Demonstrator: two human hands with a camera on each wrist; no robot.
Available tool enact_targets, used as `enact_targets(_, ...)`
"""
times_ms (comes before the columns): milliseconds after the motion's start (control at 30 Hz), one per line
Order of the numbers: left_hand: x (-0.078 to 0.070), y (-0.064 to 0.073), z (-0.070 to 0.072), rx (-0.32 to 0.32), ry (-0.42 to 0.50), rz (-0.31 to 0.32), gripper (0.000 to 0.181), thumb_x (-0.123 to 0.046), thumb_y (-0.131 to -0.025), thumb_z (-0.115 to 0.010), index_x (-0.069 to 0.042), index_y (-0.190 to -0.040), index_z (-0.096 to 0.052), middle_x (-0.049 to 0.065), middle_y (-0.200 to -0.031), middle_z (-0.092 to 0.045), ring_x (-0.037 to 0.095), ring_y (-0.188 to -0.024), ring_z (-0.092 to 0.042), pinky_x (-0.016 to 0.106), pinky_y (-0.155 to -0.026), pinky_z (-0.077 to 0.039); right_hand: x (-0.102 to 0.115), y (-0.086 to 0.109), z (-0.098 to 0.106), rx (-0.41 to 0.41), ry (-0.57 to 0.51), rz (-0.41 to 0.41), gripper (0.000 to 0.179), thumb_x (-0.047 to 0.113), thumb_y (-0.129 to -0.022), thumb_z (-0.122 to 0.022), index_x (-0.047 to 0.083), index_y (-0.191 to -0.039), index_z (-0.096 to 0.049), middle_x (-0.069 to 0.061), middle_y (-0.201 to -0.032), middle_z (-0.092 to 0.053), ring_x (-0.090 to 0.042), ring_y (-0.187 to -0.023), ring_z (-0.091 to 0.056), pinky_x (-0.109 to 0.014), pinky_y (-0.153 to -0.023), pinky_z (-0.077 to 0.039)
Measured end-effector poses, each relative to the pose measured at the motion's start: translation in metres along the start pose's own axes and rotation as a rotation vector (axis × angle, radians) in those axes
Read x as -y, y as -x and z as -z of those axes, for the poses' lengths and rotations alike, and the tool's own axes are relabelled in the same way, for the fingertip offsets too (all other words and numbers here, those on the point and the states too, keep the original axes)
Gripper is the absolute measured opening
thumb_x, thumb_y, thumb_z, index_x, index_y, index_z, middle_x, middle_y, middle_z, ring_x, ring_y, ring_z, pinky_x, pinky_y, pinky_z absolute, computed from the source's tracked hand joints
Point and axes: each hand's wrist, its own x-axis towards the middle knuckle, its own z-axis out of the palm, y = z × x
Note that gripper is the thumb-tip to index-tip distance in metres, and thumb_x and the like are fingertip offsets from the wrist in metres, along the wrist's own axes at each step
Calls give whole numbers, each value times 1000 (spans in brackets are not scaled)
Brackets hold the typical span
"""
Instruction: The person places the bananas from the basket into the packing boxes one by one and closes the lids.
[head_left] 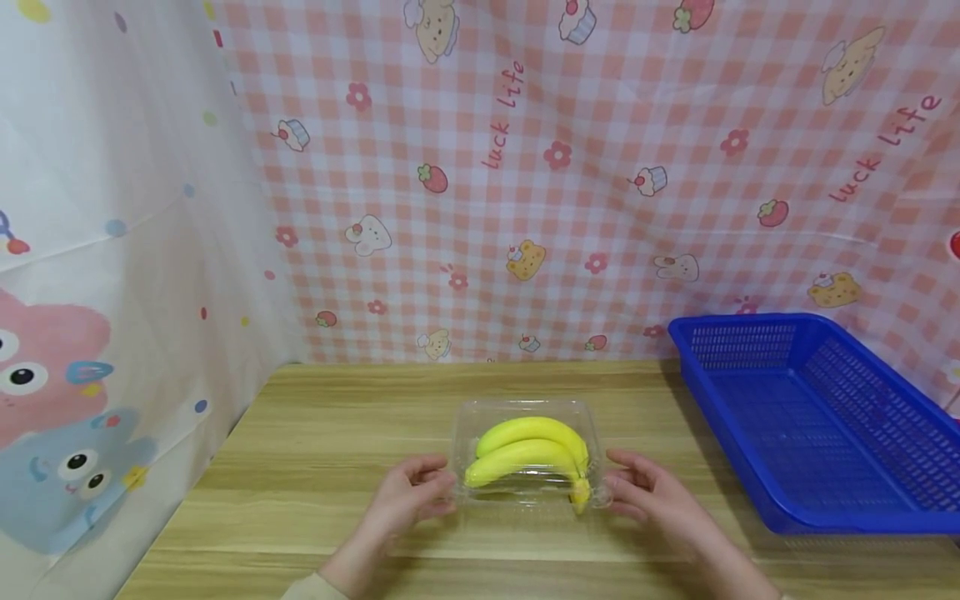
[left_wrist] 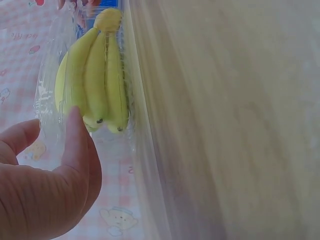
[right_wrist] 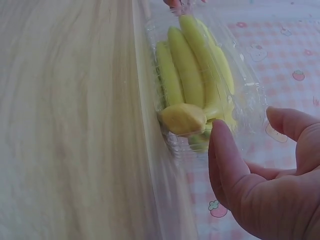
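Observation:
A clear plastic clamshell box (head_left: 527, 408) sits on the table in the head view, with a bunch of yellow bananas (head_left: 525, 454) inside. Its lid appears closed over the fruit. My left hand (head_left: 416, 492) is at the box's left side, fingers slightly bent and apart. On the opposite side is my right hand (head_left: 652, 492), its fingers likewise parted beside the banana stem end. In the wrist views, a gap shows between the fingertips of the left hand (left_wrist: 55, 180) and of the right hand (right_wrist: 270, 175). Whether they touch the plastic is hard to tell.
A blue plastic basket (head_left: 787, 417) with mesh sides stands on the right of the wooden table (head_left: 322, 433). Behind hangs a pink checked cloth (head_left: 480, 208). At the left is a white cartoon-print curtain (head_left: 172, 275).

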Motion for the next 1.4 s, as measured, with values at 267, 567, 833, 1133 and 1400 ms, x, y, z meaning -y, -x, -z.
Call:
enact_targets(267, 0, 0, -2, 9, 54, 14, 53, 4, -91, -64, 23, -132, -37, 11, -101, -51, 15, -85, -60, 32, -81, -60, -3, -3, -1, -5, -34, -22, 67, 6, -98, -60, -25, -141, -19, -14, -106, -55, -15, -91, -60, -29, -86, -58)
enact_targets(567, 1, 0, -3, 14, 105, 29, 50, 8, -89, -63, 24, -130, -38, 10, -96, -52, 14, -82, -61, 29, -78, -60, -5, -4, -3, -30, -52, -39, 63, 0, -95, -60, -26, -139, -23, -14, -102, -53, -16, -90, -59, -28, -84, -59)
enact_targets(833, 3, 0, -6, -6, 113, 37, 47, 11, -88, -59, 23, -128, -38, 11, -96, -51, 15, -80, -60, 26, -75, -60, -5, -5, -5, -28, -58, -78, 62, -3, -95, -60, -24, -140, -23, -14, -103, -51, -17, -91, -57, -29, -85, -58)
enact_targets(1133, 5, -3, -9, -28, 127, 50, 46, 14, -84, -58, 22, -125, -39, 14, -97, -50, 17, -79, -60, 26, -75, -60, -3, -6, -6, -41, -71, -110, 63, -5, -92, -62, -22, -140, -24, -9, -99, -49, -15, -90, -54, -29, -86, -58)
enact_targets(1400, 5, -4, -10, -32, 141, 64, 44, 14, -83, -57, 21, -123, -40, 14, -97, -52, 17, -78, -61, 26, -74, -60, -3, -7, -6, -40, -66, -131, 62, -7, -92, -61, -20, -140, -25, -9, -97, -48, -16, -89, -55, -32, -86, -59)
